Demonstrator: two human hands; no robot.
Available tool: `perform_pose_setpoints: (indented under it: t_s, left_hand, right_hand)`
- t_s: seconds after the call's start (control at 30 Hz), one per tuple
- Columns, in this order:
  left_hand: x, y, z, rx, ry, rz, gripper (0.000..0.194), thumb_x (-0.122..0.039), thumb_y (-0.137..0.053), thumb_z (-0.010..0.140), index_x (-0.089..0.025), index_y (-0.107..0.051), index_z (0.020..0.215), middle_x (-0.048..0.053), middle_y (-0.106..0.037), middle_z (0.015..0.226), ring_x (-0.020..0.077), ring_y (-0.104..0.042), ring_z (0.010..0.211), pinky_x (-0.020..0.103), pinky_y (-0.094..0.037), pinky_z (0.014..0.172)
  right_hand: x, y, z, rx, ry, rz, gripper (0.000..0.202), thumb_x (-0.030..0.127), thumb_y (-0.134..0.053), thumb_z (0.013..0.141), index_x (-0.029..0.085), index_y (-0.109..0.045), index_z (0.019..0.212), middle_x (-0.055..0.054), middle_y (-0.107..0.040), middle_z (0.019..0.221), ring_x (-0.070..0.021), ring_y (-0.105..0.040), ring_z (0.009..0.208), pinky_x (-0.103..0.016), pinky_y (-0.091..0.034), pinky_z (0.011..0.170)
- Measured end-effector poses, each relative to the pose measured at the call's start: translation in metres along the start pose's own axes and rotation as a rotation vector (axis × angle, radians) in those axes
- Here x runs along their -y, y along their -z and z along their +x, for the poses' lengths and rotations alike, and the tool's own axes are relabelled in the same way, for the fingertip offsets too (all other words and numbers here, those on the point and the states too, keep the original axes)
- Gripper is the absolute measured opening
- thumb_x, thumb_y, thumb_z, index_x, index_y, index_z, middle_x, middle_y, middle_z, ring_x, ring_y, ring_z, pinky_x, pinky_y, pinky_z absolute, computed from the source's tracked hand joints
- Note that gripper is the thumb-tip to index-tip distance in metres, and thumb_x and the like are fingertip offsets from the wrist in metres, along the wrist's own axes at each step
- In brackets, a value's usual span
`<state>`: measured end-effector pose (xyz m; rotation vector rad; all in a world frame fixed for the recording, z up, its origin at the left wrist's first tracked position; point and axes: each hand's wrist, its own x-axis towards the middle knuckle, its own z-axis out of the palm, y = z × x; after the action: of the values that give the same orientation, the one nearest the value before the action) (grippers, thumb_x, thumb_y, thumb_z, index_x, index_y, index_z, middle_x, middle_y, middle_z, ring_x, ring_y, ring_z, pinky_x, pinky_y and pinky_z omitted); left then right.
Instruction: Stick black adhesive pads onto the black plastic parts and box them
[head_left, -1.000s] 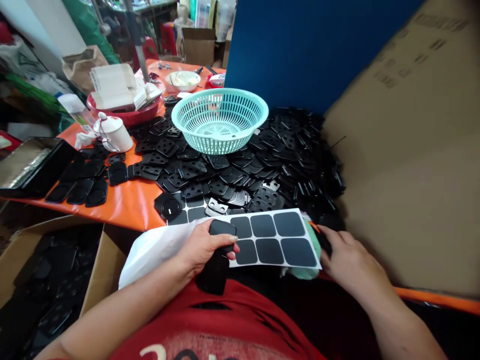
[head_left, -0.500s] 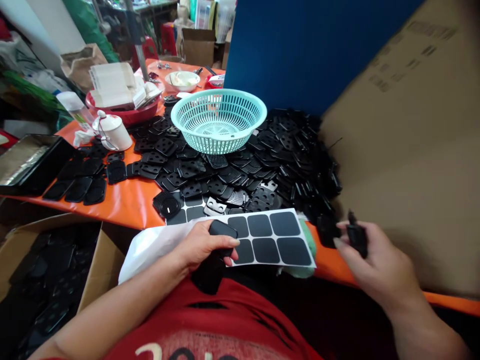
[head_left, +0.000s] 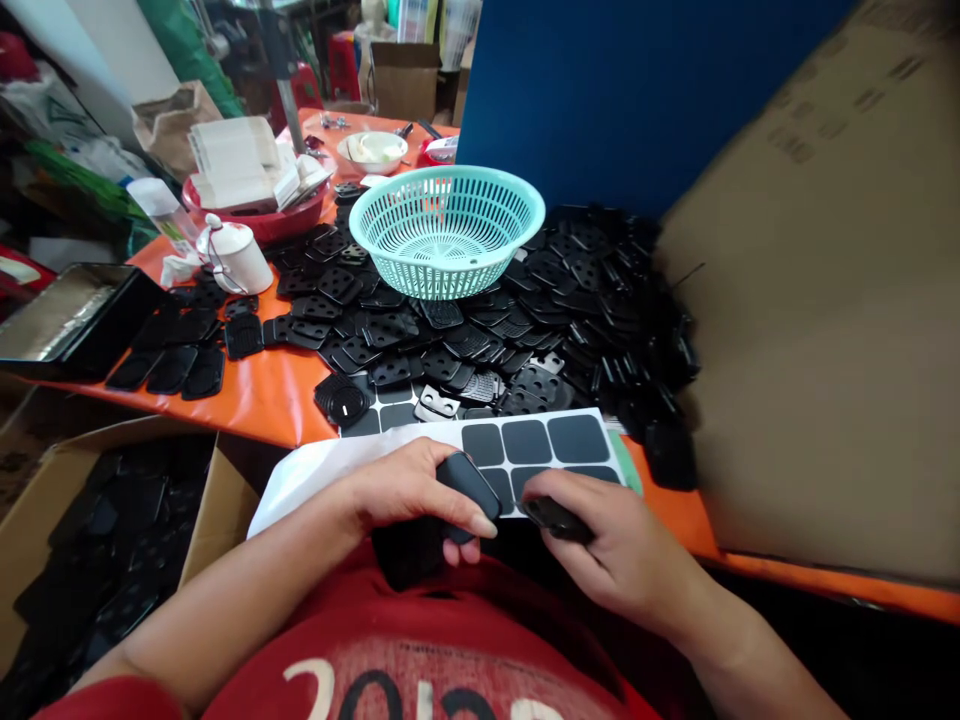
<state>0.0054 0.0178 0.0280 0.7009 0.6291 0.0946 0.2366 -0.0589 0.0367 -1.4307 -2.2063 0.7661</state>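
Observation:
My left hand (head_left: 420,500) grips a flat black plate (head_left: 469,487) with rounded corners, thumb on top and fingers beneath. Another black piece (head_left: 405,550) shows below that hand; whether the hand holds it too, I cannot tell. Just to the right, my right hand (head_left: 600,540) is closed around a small dark piece (head_left: 559,520), its shape mostly hidden by the fingers. Both hands are at the near edge of a white sheet (head_left: 495,418) bearing rows of dark rounded-square stickers (head_left: 526,442). The two held pieces are close but look apart.
Behind the sheet, black plates (head_left: 390,330) lie heaped, with a mint-green basket (head_left: 448,285) on them. A brown cardboard sheet (head_left: 817,380) and a blue panel (head_left: 600,100) stand to the right. At left are a white lidded mug (head_left: 244,262) and a carton (head_left: 217,500) of black pieces.
My right hand has moved left from the table's right side to beside my left hand, bringing the dark piece along. The plate in my left hand has tilted.

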Motion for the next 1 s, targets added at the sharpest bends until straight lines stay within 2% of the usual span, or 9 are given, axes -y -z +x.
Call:
perform_pose_setpoints:
  t_s: [0.23, 0.67, 1.0]
  left_hand:
    - [0.0014, 0.0000, 0.0018, 0.049, 0.044, 0.005, 0.027, -0.021, -0.086, 0.060, -0.011, -0.068, 0.077, 0.006, -0.073, 0.063, 0.0121, -0.064, 0.047, 0.019, -0.053, 0.047]
    - [0.0059, 0.0027, 0.0040, 0.106, 0.071, 0.006, 0.021, -0.023, -0.083, 0.062, -0.012, -0.071, 0.073, 0.005, -0.072, 0.062, 0.0122, -0.064, 0.047, 0.019, -0.053, 0.046]
    - [0.0070, 0.0030, 0.0051, 0.157, 0.115, -0.021, 0.017, -0.022, -0.082, 0.061, -0.010, -0.071, 0.066, 0.006, -0.071, 0.060, 0.0120, -0.063, 0.046, 0.018, -0.052, 0.046]
  right_hand:
    - [0.0060, -0.0022, 0.0051, 0.073, -0.012, -0.017, 0.016, 0.012, -0.045, 0.079, 0.022, -0.053, 0.088, 0.000, -0.061, 0.076, -0.0158, -0.054, 0.067, -0.026, -0.038, 0.061]
    - [0.0073, -0.0031, 0.0056, 0.098, -0.021, 0.003, 0.019, 0.011, -0.046, 0.076, 0.021, -0.056, 0.088, -0.002, -0.062, 0.076, -0.0169, -0.055, 0.068, -0.026, -0.039, 0.061]
    - [0.0036, -0.0085, 0.0045, 0.096, -0.030, -0.066, 0.020, 0.009, -0.047, 0.076, 0.022, -0.055, 0.089, -0.001, -0.060, 0.078, -0.0174, -0.055, 0.070, -0.026, -0.038, 0.063]
